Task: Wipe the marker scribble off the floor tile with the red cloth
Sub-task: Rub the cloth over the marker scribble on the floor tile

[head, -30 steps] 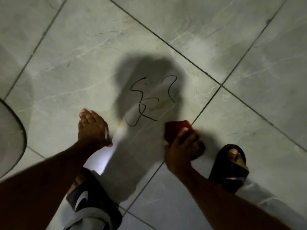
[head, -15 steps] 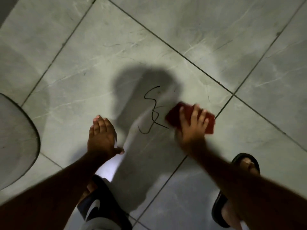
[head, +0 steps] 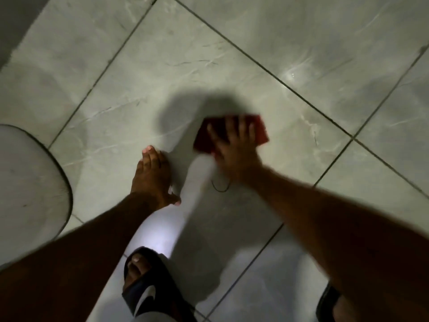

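My left hand (head: 152, 180) is planted flat and empty on the floor tile (head: 130, 105), fingers spread, and I'd keep my weight there so the wiping arm is free to press. To its right, the only marker scribble (head: 220, 185) I can see is a small dark loop just below my right wrist, though blur may be hiding fainter traces. My right hand (head: 234, 147) lies open-palmed on the red cloth (head: 261, 131), pinning it flat to the tile rather than gripping it, so I'd drag it back over that loop with firm, overlapping strokes.
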The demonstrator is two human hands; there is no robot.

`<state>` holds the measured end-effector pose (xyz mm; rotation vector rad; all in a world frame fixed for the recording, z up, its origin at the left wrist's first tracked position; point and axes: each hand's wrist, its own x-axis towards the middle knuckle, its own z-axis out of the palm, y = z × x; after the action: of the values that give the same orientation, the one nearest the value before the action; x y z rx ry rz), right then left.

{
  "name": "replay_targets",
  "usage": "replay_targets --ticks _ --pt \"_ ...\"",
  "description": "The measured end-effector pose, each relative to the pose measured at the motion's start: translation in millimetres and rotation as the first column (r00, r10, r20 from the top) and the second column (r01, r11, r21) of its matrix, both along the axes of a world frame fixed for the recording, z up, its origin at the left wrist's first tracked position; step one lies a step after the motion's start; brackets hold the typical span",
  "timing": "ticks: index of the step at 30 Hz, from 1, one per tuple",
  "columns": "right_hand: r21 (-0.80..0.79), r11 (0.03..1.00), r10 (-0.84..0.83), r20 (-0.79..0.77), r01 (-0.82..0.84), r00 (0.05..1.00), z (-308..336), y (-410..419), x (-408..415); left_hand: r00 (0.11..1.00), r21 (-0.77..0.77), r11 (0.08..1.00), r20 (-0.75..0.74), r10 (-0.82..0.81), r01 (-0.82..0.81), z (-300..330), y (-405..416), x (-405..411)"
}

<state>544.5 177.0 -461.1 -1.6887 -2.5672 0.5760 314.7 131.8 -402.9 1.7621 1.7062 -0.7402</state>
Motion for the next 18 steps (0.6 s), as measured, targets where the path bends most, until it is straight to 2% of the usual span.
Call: replay_targets --ticks 1,3,5,6,7,8,9,10,11,12,13,14,15,16,17,18 --pt "-0.016 0.981 0.192 -0.021 -0.192 0.981 5.5 -48.5 -0.8 1.000 -0.002 1.000 -0.008 -0.014 0.014 0.5 0.1 0.1" --pt "-0.078 0.841 0.535 -0.016 -0.535 0.844 12.6 -111.4 30.9 0.999 -0.011 0.999 -0.027 -0.041 0.041 0.8 0.1 0.1" --pt "-0.084 0.683 0.728 -0.009 -0.726 0.686 11.4 -91.4 82.8 0.998 -0.022 0.998 -0.036 -0.052 0.051 -0.2 -1.5 0.1" --pt "-0.061 0.669 0.743 0.009 -0.741 0.669 9.6 -62.5 101.4 0.998 -0.015 0.998 -0.037 -0.056 0.055 -2.0 -1.8 -0.7" --pt "-0.008 0.717 0.696 0.051 -0.697 0.716 7.2 -30.1 113.7 0.998 -0.011 0.998 -0.035 -0.061 0.061 -3.5 -1.7 -1.5" --pt "0.019 0.818 0.570 0.102 -0.575 0.815 6.0 4.6 120.4 0.997 -0.009 0.998 -0.030 -0.066 0.066 -5.1 -2.0 -2.0" --pt "0.037 0.927 0.365 0.133 -0.373 0.921 4.2 38.6 119.1 0.997 -0.005 0.998 -0.028 -0.068 0.068 -6.1 -2.5 -2.5" --pt "0.031 0.992 0.120 0.136 -0.126 0.983 5.1 69.4 108.3 0.997 0.000 0.998 -0.028 -0.069 0.069 -6.5 -2.6 -2.6" --pt "0.011 0.994 -0.106 0.131 0.106 0.986 5.3 91.2 89.2 0.997 -0.002 0.998 -0.026 -0.067 0.067 -6.7 -2.6 -2.3" --pt "-0.010 0.965 -0.259 0.131 0.263 0.957 6.1 99.4 62.0 0.998 -0.010 0.998 -0.025 -0.061 0.061 -6.9 -2.5 -1.9" --pt "0.000 0.949 -0.313 0.122 0.316 0.942 5.8 95.1 33.0 0.998 -0.015 0.998 -0.026 -0.058 0.058 -7.5 -2.1 -1.4" --pt "0.022 0.958 -0.286 0.097 0.285 0.953 3.2 77.7 8.5 0.998 -0.015 0.998 -0.031 -0.060 0.060 -8.2 -1.8 -1.0" --pt "0.041 0.984 -0.176 0.058 0.173 0.983 -0.3 46.2 -8.2 0.998 -0.011 0.998 -0.035 -0.060 0.059 -8.3 -1.7 -0.9" --pt "0.051 0.999 0.003 0.025 -0.004 1.000 -1.5 2.7 -11.1 0.997 -0.006 0.998 -0.037 -0.061 0.061 -7.6 -1.3 -0.5" --pt "0.023 0.972 0.233 0.023 -0.234 0.972 0.6 -45.0 0.6 0.997 -0.007 0.998 -0.039 -0.062 0.062 -6.3 -0.9 0.4" --pt "-0.011 0.887 0.461 0.029 -0.461 0.887 3.6 -86.1 24.5 0.997 -0.015 0.998 -0.043 -0.059 0.058 -3.6 -0.5 1.5"
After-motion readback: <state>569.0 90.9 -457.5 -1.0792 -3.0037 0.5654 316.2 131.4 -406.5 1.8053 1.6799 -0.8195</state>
